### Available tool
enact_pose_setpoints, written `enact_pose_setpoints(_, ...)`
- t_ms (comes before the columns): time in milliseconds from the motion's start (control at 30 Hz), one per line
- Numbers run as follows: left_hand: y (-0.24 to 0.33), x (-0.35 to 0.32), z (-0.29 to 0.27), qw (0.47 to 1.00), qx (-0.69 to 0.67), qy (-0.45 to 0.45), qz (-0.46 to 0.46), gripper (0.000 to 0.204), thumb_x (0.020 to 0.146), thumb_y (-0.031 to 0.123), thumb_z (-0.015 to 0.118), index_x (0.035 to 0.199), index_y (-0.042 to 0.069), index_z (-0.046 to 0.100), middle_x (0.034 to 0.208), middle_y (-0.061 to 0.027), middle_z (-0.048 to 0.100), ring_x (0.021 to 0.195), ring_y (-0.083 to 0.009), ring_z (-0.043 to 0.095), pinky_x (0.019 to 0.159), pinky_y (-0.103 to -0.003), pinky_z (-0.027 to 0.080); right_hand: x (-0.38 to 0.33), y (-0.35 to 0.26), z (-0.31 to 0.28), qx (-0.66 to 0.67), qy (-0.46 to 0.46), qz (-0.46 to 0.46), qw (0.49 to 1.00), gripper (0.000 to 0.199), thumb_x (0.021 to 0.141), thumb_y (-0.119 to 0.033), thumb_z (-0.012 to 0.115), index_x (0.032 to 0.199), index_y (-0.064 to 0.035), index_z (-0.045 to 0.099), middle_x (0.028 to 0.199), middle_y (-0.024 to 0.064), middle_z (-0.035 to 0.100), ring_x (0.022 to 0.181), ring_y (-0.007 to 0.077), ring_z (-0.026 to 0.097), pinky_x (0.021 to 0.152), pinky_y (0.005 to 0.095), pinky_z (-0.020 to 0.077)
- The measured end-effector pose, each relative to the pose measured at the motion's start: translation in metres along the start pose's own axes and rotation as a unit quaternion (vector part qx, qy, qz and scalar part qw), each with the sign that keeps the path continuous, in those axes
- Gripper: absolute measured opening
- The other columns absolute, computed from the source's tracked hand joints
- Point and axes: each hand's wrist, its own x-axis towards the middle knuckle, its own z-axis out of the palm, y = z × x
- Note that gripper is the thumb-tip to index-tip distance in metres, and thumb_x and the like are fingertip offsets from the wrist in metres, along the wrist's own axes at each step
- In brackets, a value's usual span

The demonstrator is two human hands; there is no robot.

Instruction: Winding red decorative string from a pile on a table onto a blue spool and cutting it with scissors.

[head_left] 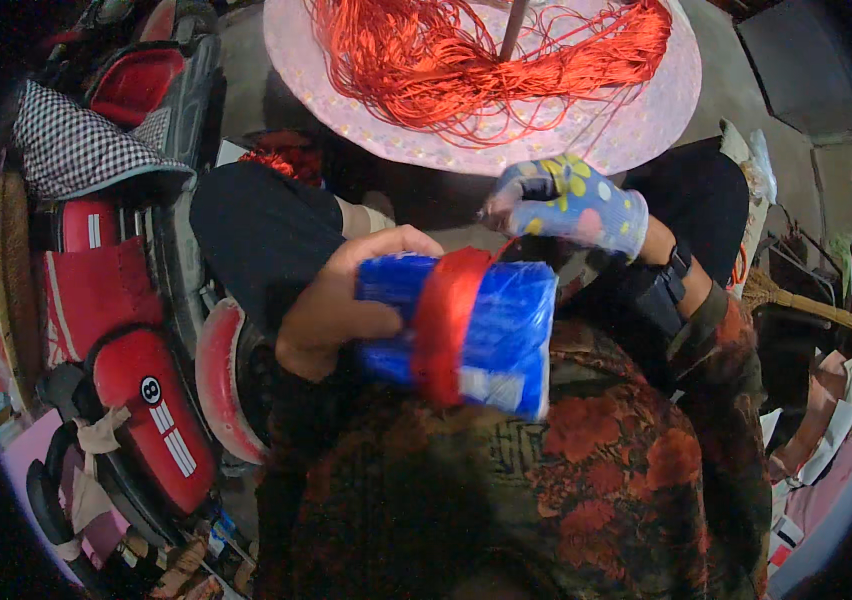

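Observation:
My bare left hand (341, 300) is wrapped round the left end of a blue packet (514, 325) with a clear, shiny skin. A thick band of red cord (451, 325) circles the packet's middle. My right hand (576, 205), in a pale blue glove with flower and dot patterns, hovers just above and right of the packet. Its fingers are pinched together. Thin strands come down to the glove from the tangled red cord (416, 75) on a round, pale pink disc (671, 105). Exactly how the fingertips grip the strand is hard to see.
An upright rod (514, 30) rises through the disc. Red and black vehicle parts (151, 430) crowd the left side, with a checked cloth (86, 145) above them. A straw broom (796, 300) and loose papers lie at right. My dark-trousered legs flank the packet.

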Motion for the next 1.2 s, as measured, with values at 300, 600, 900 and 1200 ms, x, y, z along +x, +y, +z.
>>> enact_pose_setpoints(300, 0.003, 0.007, 0.021, 0.911, -0.289, 0.149, 0.256, 0.045, 0.075, 0.021, 0.074, 0.112, 0.002, 0.057, 0.099, -0.0065, 0.063, 0.086, -0.0179, 0.063, 0.078, -0.034, 0.052, -0.032, 0.002, 0.025, -0.125, 0.037, -0.016, 0.991, 0.022, 0.093, -0.026, 0.056, 0.096, -0.0058, 0.064, 0.086, 0.0133, 0.065, 0.081, 0.0322, 0.063, 0.074, 0.0392, 0.0496)
enact_pose_setpoints(600, 0.006, -0.006, 0.003, 0.914, 0.201, 0.314, 0.162, 0.043, 0.071, 0.017, 0.077, 0.107, 0.002, 0.060, 0.097, -0.0030, 0.061, 0.088, -0.0114, 0.059, 0.079, -0.031, 0.051, -0.001, -0.063, 0.011, -0.328, -0.002, -0.173, 0.929, 0.024, 0.090, -0.031, 0.061, 0.078, -0.0098, 0.061, 0.068, 0.0101, 0.061, 0.065, 0.0301, 0.062, 0.057, 0.0362, 0.0482)
enact_pose_setpoints(900, 0.003, -0.008, 0.002, 0.987, -0.030, -0.003, 0.161, 0.057, 0.077, 0.031, 0.072, 0.123, 0.004, 0.053, 0.107, -0.0070, 0.064, 0.094, -0.0182, 0.063, 0.085, -0.033, 0.051, 0.004, -0.002, 0.002, -0.027, 0.034, 0.013, 0.999, 0.020, 0.090, -0.024, 0.063, 0.094, -0.0048, 0.066, 0.079, 0.0055, 0.065, 0.073, 0.0152, 0.060, 0.073, 0.0295, 0.0489)
enact_pose_setpoints(1200, -0.007, 0.011, -0.004, 0.902, -0.098, 0.303, 0.292, 0.050, 0.086, 0.035, 0.068, 0.119, 0.000, 0.054, 0.106, -0.0102, 0.063, 0.088, -0.0194, 0.064, 0.079, -0.034, 0.053, -0.011, -0.029, 0.030, -0.378, -0.106, -0.146, 0.908, 0.014, 0.076, -0.016, 0.068, 0.085, -0.0075, 0.062, 0.077, 0.0151, 0.063, 0.075, 0.0329, 0.064, 0.063, 0.0410, 0.0505)
